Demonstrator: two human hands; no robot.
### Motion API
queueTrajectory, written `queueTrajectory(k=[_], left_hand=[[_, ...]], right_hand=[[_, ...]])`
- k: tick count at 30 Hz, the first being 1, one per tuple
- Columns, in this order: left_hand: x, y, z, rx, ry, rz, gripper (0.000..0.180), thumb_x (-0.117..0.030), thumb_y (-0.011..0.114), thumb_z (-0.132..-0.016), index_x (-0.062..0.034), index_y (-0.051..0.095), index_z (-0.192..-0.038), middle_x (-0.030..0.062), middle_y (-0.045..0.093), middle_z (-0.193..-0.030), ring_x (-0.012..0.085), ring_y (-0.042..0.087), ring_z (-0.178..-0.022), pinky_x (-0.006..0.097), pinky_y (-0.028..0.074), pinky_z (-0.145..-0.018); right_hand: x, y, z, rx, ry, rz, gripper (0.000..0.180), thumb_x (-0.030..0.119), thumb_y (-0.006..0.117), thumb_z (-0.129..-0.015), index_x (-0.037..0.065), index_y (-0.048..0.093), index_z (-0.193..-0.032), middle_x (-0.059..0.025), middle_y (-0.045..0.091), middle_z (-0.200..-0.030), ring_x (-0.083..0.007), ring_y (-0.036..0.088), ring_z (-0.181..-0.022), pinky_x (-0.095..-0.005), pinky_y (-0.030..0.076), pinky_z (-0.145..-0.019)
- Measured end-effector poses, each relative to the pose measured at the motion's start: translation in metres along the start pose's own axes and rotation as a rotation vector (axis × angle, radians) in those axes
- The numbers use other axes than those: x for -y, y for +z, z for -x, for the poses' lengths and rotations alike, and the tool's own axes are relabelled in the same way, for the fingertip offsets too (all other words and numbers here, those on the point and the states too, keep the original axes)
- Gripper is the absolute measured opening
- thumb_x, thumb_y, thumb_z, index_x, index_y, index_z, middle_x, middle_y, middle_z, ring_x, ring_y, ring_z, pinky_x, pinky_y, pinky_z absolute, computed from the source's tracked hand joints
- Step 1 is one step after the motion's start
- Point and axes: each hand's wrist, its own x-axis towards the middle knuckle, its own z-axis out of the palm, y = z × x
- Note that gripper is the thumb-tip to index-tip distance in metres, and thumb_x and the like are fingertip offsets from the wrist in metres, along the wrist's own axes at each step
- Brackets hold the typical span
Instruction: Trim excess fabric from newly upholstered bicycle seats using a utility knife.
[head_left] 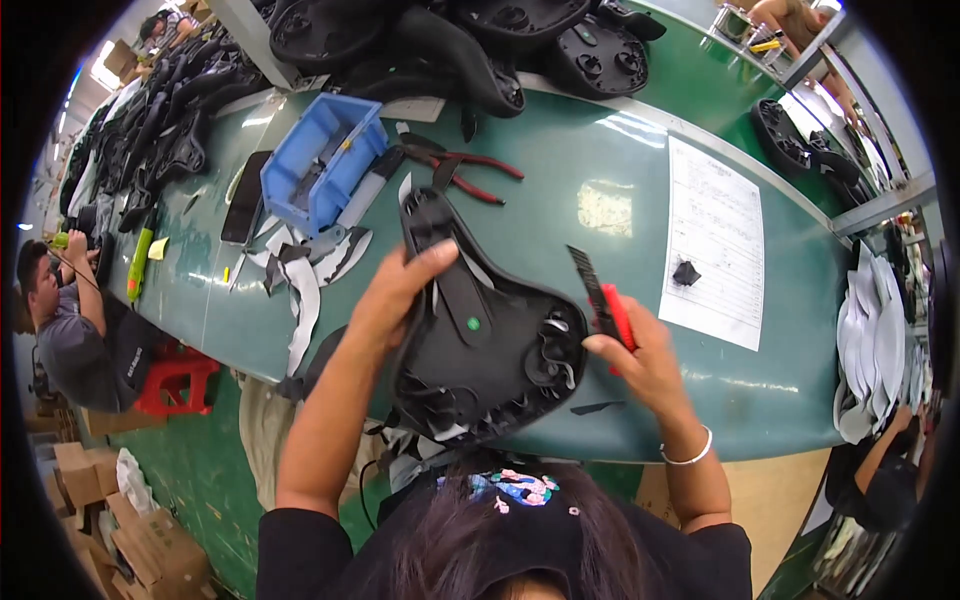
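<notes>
A black bicycle saddle (480, 340) lies upside down at the near edge of the green workbench (560, 180), its narrow nose pointing away from me. My left hand (395, 295) grips the saddle's left side near the nose. My right hand (640, 355) holds a red-handled utility knife (605, 300) with a dark blade pointing up, just right of the saddle's wide rear. A small green dot marks the middle of the saddle's underside.
A blue plastic bin (320, 160), red-handled pliers (465, 170), a dark phone (245, 195) and black-and-white trimmings (305, 280) lie at left. A printed sheet (715, 240) lies at right. More saddles (470, 45) pile at the back. A seated person (70, 320) is at left.
</notes>
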Motion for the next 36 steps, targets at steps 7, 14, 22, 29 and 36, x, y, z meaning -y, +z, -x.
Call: queueTrajectory(k=[7, 14, 22, 29, 36], left_hand=[[-0.051, 0.026, -0.02, 0.099, 0.107, -0.497, 0.046, -0.036, 0.066, -0.079, 0.0019, 0.058, -0.104, 0.0074, 0.062, -0.089, 0.0137, 0.059, -0.074, 0.027, 0.049, -0.067], [-0.05, 0.023, -0.037, 0.1, 0.147, -0.661, 0.046, -0.034, 0.063, -0.075, 0.0029, 0.059, -0.102, 0.0092, 0.062, -0.086, 0.015, 0.058, -0.075, 0.029, 0.047, -0.069], [-0.025, 0.002, 0.022, -0.253, 0.168, -0.347, 0.043, -0.031, 0.066, -0.077, 0.0047, 0.057, -0.1, 0.0072, 0.059, -0.086, 0.0129, 0.055, -0.073, 0.026, 0.046, -0.068], [-0.006, -0.003, 0.039, -0.243, 0.248, -0.213, 0.045, -0.028, 0.064, -0.081, 0.0034, 0.053, -0.112, 0.0071, 0.057, -0.097, 0.012, 0.054, -0.085, 0.025, 0.044, -0.077], [0.024, -0.013, 0.037, -0.646, 0.657, -0.949, 0.051, -0.018, 0.076, -0.07, -0.0013, 0.051, -0.111, 0.0125, 0.052, -0.108, 0.0258, 0.051, -0.101, 0.039, 0.04, -0.09]], right_hand=[[0.02, -0.03, -0.008, 0.13, -0.401, 0.613, 0.058, 0.015, 0.07, -0.08, 0.012, 0.046, -0.133, -0.0106, 0.063, -0.086, -0.0264, 0.058, -0.067, -0.0321, 0.048, -0.058], [0.002, -0.003, 0.036, 0.22, -0.188, 0.912, 0.067, 0.016, 0.059, -0.085, 0.02, 0.028, -0.144, -0.0126, 0.05, -0.069, -0.0313, 0.054, -0.053, -0.0409, 0.041, -0.044], [0.034, 0.058, 0.097, -0.065, 0.198, 0.268, 0.065, 0.012, 0.063, -0.086, 0.012, 0.029, -0.142, -0.0228, 0.063, -0.091, -0.0437, 0.061, -0.07, -0.0445, 0.052, -0.062], [0.044, 0.042, -0.003, -0.282, -0.18, 0.154, 0.052, 0.015, 0.064, -0.086, 0.002, 0.041, -0.132, -0.0164, 0.064, -0.1, -0.0242, 0.066, -0.082, -0.0339, 0.053, -0.069], [0.017, 0.01, -0.016, -0.411, 0.193, -0.476, 0.046, 0.008, 0.065, -0.08, 0.002, 0.048, -0.123, -0.0015, 0.057, -0.086, -0.0067, 0.052, -0.062, -0.0198, 0.044, -0.054]])
